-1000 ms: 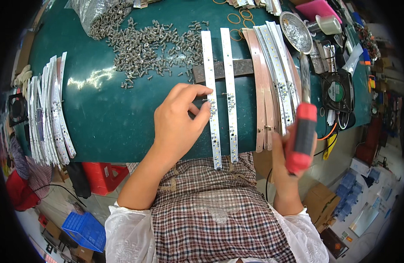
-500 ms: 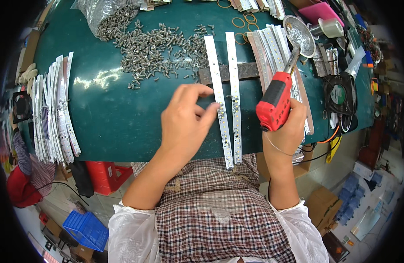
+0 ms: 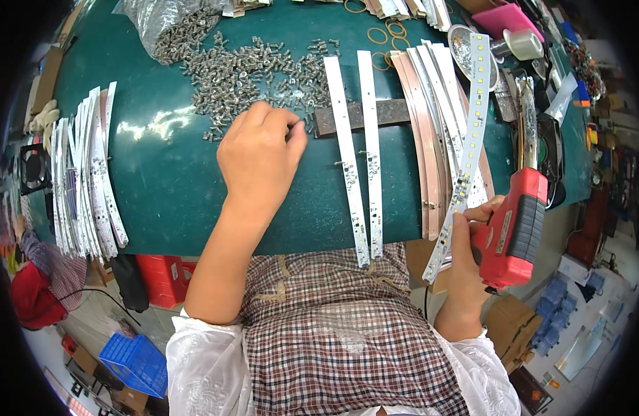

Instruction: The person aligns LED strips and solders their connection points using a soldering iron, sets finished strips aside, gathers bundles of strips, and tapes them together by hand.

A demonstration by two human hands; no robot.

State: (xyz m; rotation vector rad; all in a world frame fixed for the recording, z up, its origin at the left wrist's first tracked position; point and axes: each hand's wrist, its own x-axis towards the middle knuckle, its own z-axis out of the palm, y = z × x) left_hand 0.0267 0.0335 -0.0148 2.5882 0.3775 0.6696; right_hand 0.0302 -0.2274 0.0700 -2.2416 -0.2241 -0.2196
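the left hand lay knuckles up on the green tabletop, fingers curled at the near edge of the screw pile; whether a screw was pinched under the fingertips could not be told. the right hand was closed around a red screwdriver and also pinched a led strip, which stood off the tabletop and slanted up and away from the hand. two white strips lay side by side before the person, crossing a dark bar, their near ends overhanging the tabletop edge.

risks, as judged: the led strip was held only near its lower end, in a hand already loaded with the screwdriver, so it could slip, swing or bend. its free end passed over the stacked strips and close to the metal dish, and a swing could knock either. the overhanging strips could be tipped off by a sleeve or the lap. loose screws could roll under the strips or be scattered by the left hand.

packaging: a clear bag of screws lay open at the far left. a blue crate stood on the floor at lower left, red boxes under the tabletop edge, brown cartons at lower right. a flat pink packet lay at far right. a fan of white strips lay at the left edge.
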